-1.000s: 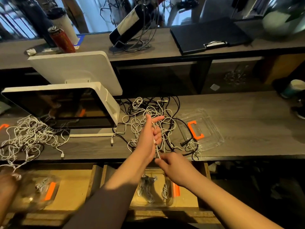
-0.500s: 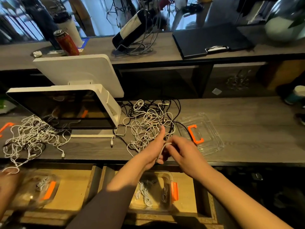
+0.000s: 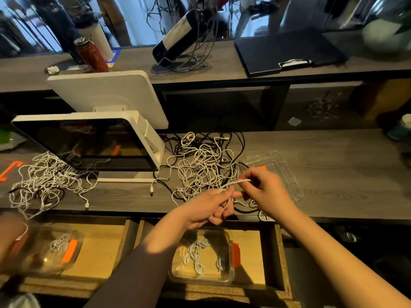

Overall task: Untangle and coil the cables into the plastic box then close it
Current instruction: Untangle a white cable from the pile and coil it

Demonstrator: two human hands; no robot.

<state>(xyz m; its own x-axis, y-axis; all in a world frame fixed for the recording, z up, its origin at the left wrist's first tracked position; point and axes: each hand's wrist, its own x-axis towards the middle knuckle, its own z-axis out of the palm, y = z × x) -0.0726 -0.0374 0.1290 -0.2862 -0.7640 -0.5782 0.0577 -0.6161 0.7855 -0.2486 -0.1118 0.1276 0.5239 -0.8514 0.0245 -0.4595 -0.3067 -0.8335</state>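
Cable, thin and white (image 3: 234, 182), runs taut between both hands just above the near edge of the grey wood-grain counter (image 3: 333, 174). The left hand (image 3: 211, 207) has its fingers curled around the cable's lower stretch, with the strand passing between them. The right hand (image 3: 264, 190) pinches the cable's upper end between thumb and curled fingers, slightly right of and beyond the left hand.

Just beyond the hands lies a loose tangle of white and black cables (image 3: 204, 163), spreading from mid-counter toward the far edge and touching the base of a white tilted touchscreen terminal (image 3: 89, 143) on its left. Right of the tangle, partly behind the right hand, rests a clear plastic lid with an orange clip (image 3: 280, 170); from the lid to the counter's right end the wood is bare.

Below the counter's near edge, a clear plastic box with an orange latch (image 3: 226, 263) sits in an open wooden drawer (image 3: 278, 263), directly under the left forearm. Several coiled white cables (image 3: 195, 254) lie inside it. Bare drawer floor shows on the box's right.

At far left, a second heap of white cables (image 3: 46, 181) hangs over the counter's near edge, above another clear plastic box (image 3: 44, 252) that is blurred.
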